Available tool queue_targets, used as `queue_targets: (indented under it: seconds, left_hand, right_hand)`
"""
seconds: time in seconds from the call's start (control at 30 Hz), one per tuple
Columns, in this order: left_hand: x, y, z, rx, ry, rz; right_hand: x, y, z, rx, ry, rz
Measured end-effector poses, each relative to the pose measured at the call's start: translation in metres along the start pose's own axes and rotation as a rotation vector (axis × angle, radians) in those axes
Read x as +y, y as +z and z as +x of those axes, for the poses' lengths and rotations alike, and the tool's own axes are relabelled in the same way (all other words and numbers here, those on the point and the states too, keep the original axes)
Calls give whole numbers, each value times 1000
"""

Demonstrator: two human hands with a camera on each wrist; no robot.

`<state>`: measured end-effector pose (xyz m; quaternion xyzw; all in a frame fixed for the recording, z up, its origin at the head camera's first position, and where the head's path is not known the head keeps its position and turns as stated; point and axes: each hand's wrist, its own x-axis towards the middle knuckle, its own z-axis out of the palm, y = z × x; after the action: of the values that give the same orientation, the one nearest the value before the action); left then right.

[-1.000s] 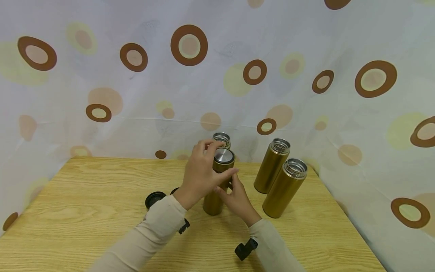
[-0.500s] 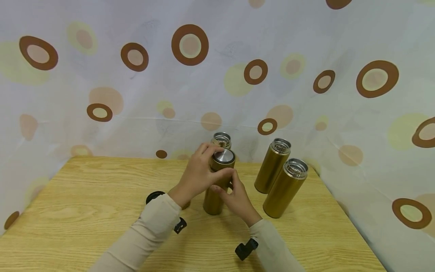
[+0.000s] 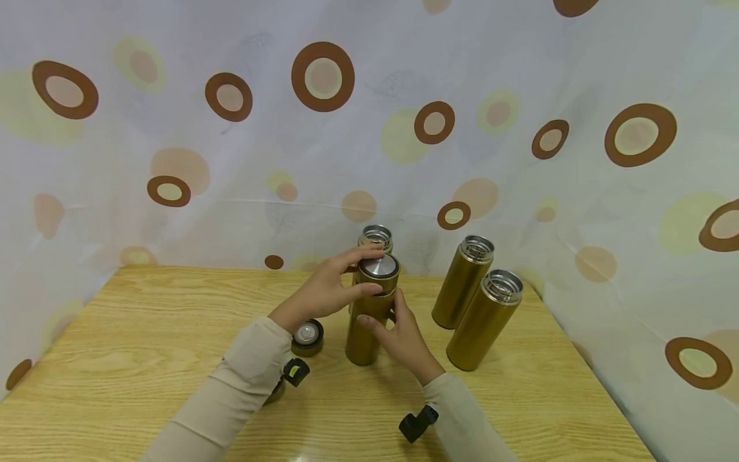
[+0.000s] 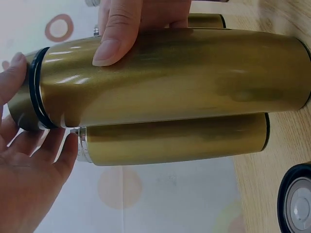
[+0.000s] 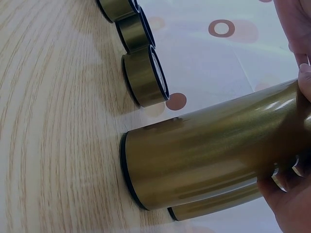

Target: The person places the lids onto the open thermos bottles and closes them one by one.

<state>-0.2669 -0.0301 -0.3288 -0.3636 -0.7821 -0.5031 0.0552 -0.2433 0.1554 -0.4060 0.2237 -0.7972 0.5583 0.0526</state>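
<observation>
A gold vacuum flask (image 3: 362, 343) stands upright on the table in the head view. On its top sits a gold lid (image 3: 378, 268) with a silver disc; in the left wrist view a dark ring shows between lid and body. My left hand (image 3: 326, 287) holds the lid, thumb on the near side and fingers round the far side. Lower down, my right hand (image 3: 405, 339) grips the flask body, its thumb (image 4: 112, 46) lying along the gold side in the left wrist view. Part of the right hand's fingers is hidden behind the flask.
Right of my hands stand two lidless gold flasks, a rear flask (image 3: 460, 282) and a nearer flask (image 3: 484, 321). Another open flask (image 3: 375, 236) is directly behind the held one. Loose lids lie at left, one lid (image 3: 307, 338) by my left wrist; the right wrist view shows three, including a lid (image 5: 145, 78).
My left hand has turned about the lid, its wrist swinging left and its thumb sliding back leftward, uncovering a loose lid. The right hand and the flask have stayed in place.
</observation>
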Motion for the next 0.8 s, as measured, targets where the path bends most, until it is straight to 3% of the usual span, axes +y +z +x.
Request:
queue_targets:
  seconds: [0.1, 0.23, 0.3, 0.43, 0.6, 0.7, 0.8]
  left_hand:
    - [1, 0, -1, -12, 5, 13]
    - [7, 5, -3, 0, 3, 133]
    - [12, 9, -4, 42, 1, 204]
    - [21, 20, -4, 196, -3, 311]
    - [22, 33, -1, 348, -19, 434]
    - [20, 38, -1, 394, -41, 431]
    - [17, 38, -1, 399, -46, 367]
  right_hand:
    - [0, 0, 0, 0, 4, -1]
    - [0, 0, 0, -6, 5, -17]
    - [-1, -1, 1, -8, 0, -30]
    - [-1, -1, 1, -3, 17, -56]
    - [-3, 0, 1, 2, 39, -56]
    - [-15, -1, -1, -9, 39, -50]
    - [-30, -2, -4, -24, 45, -52]
